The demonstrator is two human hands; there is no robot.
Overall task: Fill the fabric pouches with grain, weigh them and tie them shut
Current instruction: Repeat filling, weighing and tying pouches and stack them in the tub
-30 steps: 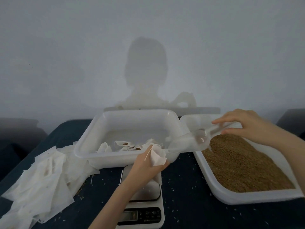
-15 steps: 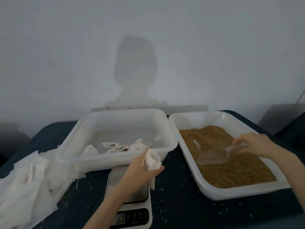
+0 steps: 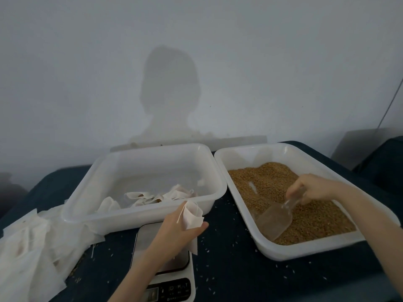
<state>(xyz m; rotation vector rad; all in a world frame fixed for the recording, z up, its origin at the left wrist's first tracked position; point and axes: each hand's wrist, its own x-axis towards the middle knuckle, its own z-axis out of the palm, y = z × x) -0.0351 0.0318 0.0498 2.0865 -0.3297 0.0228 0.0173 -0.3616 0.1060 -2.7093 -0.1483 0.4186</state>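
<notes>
Two tubs, one scoop, one scale

We see golden-brown grain in a white tray on the right, and white pouches in a translucent white tub further left. The scoop is clear. The bench is dark blue, speckled with pale grains. The scale is white with a black panel.

Both forearms are bare to the frame's edge, with no sleeves, rings or watch visible.
</notes>
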